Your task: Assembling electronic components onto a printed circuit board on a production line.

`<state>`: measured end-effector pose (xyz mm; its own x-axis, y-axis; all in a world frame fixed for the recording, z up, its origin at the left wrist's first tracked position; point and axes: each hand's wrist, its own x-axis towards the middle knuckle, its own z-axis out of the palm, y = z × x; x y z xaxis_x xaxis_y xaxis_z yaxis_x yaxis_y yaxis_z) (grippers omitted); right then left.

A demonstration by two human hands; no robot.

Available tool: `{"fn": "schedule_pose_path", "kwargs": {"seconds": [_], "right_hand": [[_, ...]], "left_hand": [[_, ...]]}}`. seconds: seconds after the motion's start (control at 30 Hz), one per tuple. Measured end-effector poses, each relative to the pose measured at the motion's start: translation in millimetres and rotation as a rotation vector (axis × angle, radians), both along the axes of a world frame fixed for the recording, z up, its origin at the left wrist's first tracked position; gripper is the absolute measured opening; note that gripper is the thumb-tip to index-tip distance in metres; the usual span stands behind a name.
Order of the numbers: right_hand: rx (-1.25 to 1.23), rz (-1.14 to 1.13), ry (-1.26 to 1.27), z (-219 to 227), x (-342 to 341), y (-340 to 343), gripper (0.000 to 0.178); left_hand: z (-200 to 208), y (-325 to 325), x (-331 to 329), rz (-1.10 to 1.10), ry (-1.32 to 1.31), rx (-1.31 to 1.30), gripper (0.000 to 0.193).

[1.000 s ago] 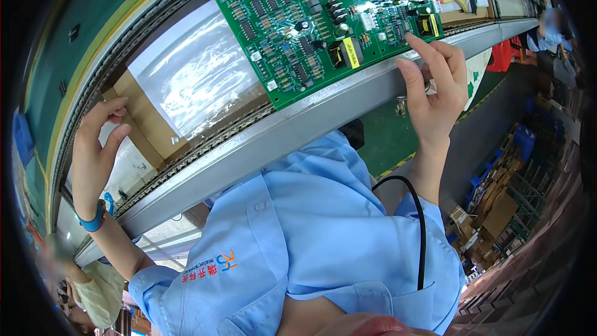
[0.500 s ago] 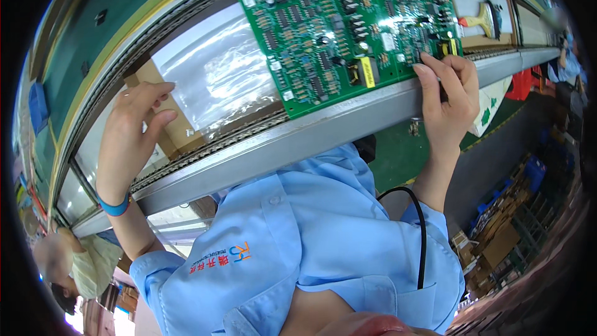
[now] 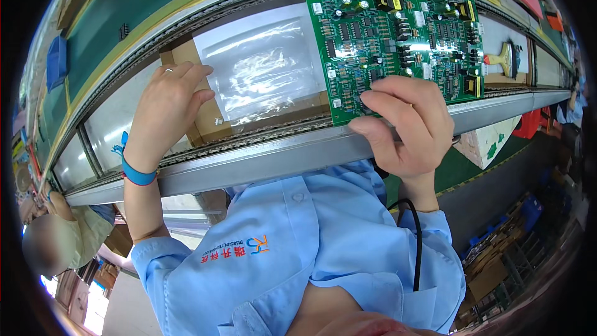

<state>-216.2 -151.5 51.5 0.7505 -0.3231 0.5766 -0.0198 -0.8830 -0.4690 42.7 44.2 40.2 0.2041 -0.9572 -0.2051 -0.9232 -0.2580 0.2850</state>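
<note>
Green circuit board across the rails
Right hand: fingers half curled at its near edge, grip unclear; left hand: fingers loosely parted, empty, beside the clear plastic bag.

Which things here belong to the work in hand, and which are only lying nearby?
Likely in the work:
green circuit board, nearest the right hand
clear plastic, near the left hand

Seemingly lying about:
yellow-handled brush
blue container
</note>
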Motion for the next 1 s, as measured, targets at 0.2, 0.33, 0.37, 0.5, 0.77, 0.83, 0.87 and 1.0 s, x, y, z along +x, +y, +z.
{"fn": "schedule_pose_path", "kwargs": {"seconds": [0.2,0.33,0.37,0.5,0.77,0.83,0.87,1.0], "right_hand": [[-0.098,-0.039,0.096,4,25,-11,0.044],[-0.134,-0.062,0.187,3,31,-16,0.05],[-0.131,-0.067,0.221,5,31,-17,0.05],[-0.073,-0.105,0.132,-1,30,-17,0.051],[-0.153,-0.514,0.141,2,-25,-59,0.045],[-0.159,-0.532,0.163,-1,-30,-66,0.045],[-0.165,-0.523,0.182,-1,-29,-69,0.045],[-0.149,-0.528,0.238,-3,-20,-73,0.046]], "left_hand": [[1,2,-2,-0.022,0.015,-0.004,0.028],[0,-5,-1,-0.038,0.014,-0.031,0.028],[0,-6,-1,-0.052,0.02,-0.043,0.028],[7,-3,-3,-0.043,0.012,-0.036,0.03],[4,-6,-7,0.003,0.033,0.019,0.029],[2,-8,-9,0.007,0.024,0.042,0.028],[0,-7,-9,0.011,0.039,0.046,0.028],[-5,-7,-9,0.011,0.077,0.041,0.029]]}}
